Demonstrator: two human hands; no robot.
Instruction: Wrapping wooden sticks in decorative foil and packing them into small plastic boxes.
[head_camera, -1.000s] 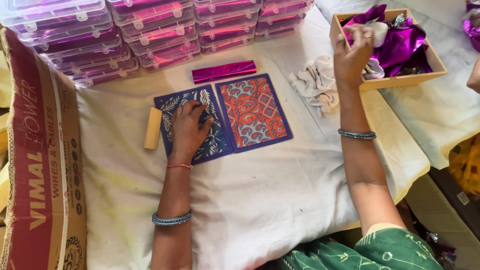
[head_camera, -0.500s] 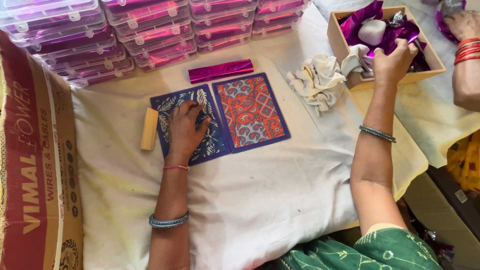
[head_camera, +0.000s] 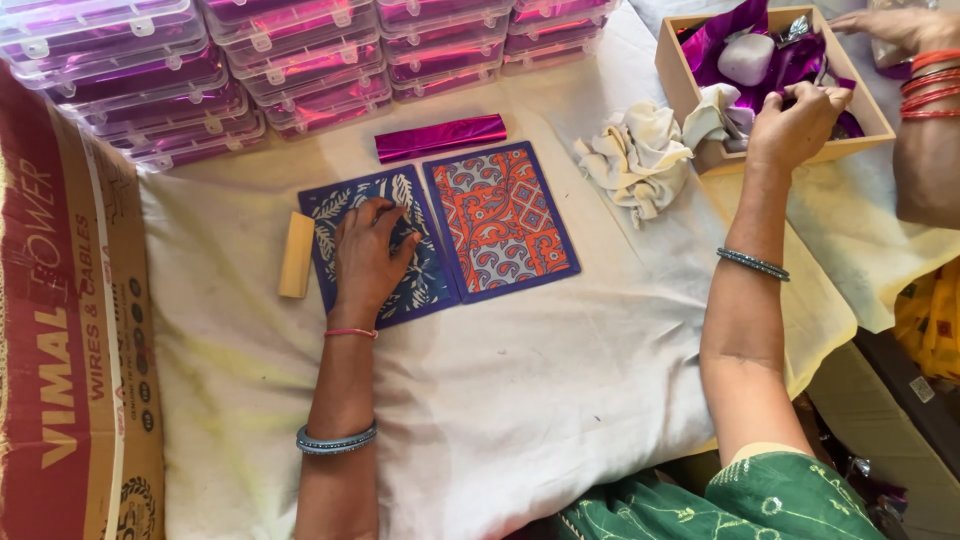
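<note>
Resting on a blue patterned card (head_camera: 372, 250), left hand (head_camera: 368, 262); cardboard carton (head_camera: 70, 330) beside.

Two patterned cards (head_camera: 445, 232) lie side by side, a foil roll (head_camera: 440, 137) behind them, a wooden block (head_camera: 296, 254) left.

A flat rectangular dark-blue card with a pale leaf pattern (head_camera: 418, 275) lies face up near the middle of the table, its long edge touching an orange-and-blue patterned card (head_camera: 500, 220) of the same size. Toward the far right corner, an open shallow wooden box (head_camera: 680, 85) holds crumpled shiny purple foil (head_camera: 725, 45) and a pale rounded lump (head_camera: 746, 58).
</note>
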